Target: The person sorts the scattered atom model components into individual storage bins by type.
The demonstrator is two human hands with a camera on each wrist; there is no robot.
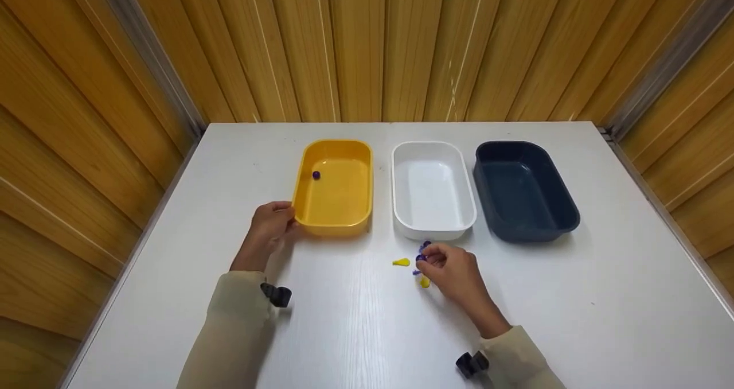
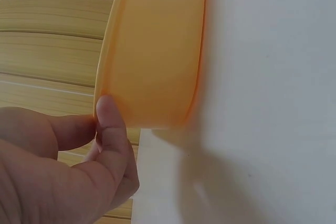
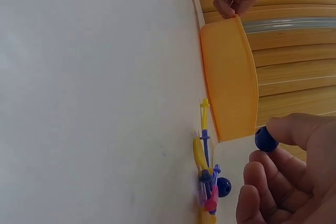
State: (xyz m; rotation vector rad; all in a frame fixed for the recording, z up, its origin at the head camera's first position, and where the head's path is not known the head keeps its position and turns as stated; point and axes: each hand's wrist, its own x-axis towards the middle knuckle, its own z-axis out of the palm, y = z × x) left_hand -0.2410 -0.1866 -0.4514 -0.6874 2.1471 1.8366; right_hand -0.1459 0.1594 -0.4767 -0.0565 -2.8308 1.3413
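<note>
My left hand (image 1: 270, 222) pinches the near left rim of a yellow bin (image 1: 343, 197) between thumb and fingers. Inside that bin lies one dark blue bead (image 1: 316, 175). In front of the white bin, my right hand (image 1: 459, 271) pinches a round blue bead (image 3: 266, 139) with a hole, raised off the table. Below it lies a small pile of plastic pieces: a yellow piece (image 1: 402, 262), a pink piece (image 3: 211, 201), purple and blue ones, and another blue bead (image 3: 223, 187). The right hand hides part of this pile in the head view.
A white bin (image 1: 433, 194) stands right of the yellow one, with a dark blue bin (image 1: 530, 228) beyond it. All three stand on a white table (image 1: 344, 320). Wooden panels (image 1: 355, 50) enclose the table's back and sides.
</note>
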